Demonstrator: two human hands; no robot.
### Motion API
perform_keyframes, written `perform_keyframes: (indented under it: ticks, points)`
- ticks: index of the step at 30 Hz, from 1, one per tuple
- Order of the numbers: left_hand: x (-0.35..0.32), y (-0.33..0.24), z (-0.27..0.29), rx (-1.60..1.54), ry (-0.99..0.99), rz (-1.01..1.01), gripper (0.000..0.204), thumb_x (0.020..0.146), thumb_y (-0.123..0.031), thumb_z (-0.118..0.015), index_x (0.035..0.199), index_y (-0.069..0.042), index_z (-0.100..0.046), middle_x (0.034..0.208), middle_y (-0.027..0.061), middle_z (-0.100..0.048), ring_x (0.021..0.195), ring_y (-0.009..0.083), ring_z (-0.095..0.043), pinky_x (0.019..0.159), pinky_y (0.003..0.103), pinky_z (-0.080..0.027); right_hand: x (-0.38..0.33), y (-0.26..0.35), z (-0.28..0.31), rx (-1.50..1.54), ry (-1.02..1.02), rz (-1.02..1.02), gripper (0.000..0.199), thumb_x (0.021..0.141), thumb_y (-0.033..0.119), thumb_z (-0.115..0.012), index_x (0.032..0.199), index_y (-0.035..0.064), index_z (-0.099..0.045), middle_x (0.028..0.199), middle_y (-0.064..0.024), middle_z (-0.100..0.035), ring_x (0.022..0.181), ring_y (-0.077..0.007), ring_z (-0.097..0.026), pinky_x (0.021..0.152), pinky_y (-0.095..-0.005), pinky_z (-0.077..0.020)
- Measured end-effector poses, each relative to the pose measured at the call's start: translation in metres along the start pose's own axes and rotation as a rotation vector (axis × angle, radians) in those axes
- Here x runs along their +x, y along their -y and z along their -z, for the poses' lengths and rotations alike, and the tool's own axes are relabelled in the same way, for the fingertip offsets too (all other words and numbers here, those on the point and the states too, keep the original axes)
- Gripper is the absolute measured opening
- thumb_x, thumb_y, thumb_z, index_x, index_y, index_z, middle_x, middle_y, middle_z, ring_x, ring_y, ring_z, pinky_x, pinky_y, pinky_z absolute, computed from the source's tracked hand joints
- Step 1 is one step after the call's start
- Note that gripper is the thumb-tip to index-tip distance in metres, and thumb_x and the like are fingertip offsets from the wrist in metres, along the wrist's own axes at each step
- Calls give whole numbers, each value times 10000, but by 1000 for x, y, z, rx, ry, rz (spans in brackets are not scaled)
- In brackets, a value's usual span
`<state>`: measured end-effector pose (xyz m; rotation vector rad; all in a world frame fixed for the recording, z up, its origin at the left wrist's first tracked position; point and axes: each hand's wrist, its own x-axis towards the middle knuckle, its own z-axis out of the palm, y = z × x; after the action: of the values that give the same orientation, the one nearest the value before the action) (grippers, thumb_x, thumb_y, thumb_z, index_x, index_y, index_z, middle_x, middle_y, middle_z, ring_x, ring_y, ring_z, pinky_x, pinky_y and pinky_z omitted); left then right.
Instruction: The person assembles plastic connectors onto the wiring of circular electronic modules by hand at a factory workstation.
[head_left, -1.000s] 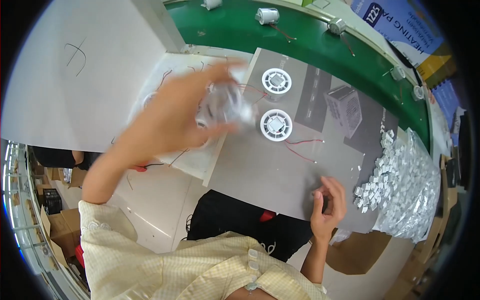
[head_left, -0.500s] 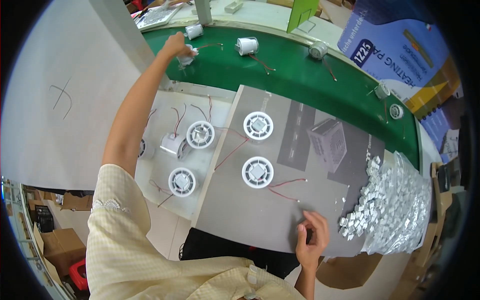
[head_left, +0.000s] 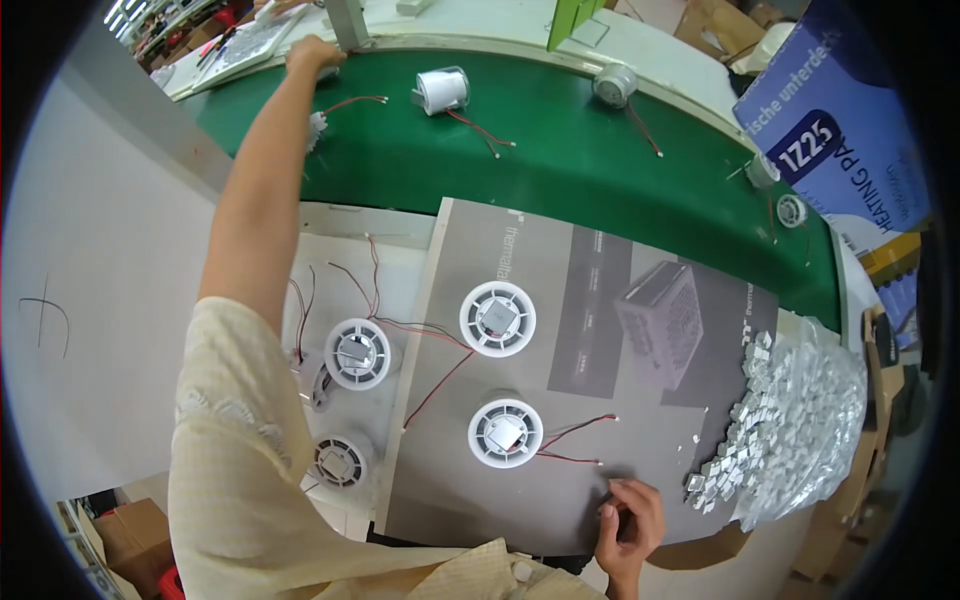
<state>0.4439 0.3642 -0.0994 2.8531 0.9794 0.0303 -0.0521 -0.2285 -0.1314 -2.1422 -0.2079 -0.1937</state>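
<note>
At the far left my left hand (head_left: 314,56) reaches over the green belt, beside a white cylindrical piece (head_left: 331,73). Its fingers are bent down and hidden, so its grip does not show. Another white ribbed piece (head_left: 316,130) with a red wire is partly behind my forearm. My right hand (head_left: 632,522) rests at the near edge of the grey printed board (head_left: 590,455), fingers loosely curled, thumb apart, nothing visible in it. Two white round spoked housings with square centres and thin red and dark wires, a far one (head_left: 498,319) and a near one (head_left: 505,433), stand on the board.
More wired housings (head_left: 359,353) sit on the white surface left of the board. The green belt (head_left: 560,150) carries several others, including a clear-cased one (head_left: 441,91). A clear bag (head_left: 815,430) spills small white blocks at the right. A blue box (head_left: 830,130) stands behind.
My left hand has moved off the nearer belt piece to the farther one. My right hand stays in about the same place. The whole view has shifted.
</note>
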Motion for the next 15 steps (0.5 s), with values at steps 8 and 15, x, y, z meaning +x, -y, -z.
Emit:
perform_keyframes:
  ticks: [8,15]
  points:
    - [-55,-15,75,232,-514,-464,617,669,-496,-800,1014,5,-703,979,245,-694,956,367,-679,868,433,-537,3,1,0,94,24,17,238,879,-21,-618,1111,-48,-667,1112,-188,-620,687,-141,-594,618,-250,-490]
    - [-484,22,123,-26,-482,-1022,612,694,24,-717,1283,-97,-606,1209,162,-634,1122,370,-616,901,394,-528,-1,-4,6,103,-27,-2,295,855,-49,-640,1148,-45,-662,1142,-183,-624,762,-156,-621,678,-258,-505]
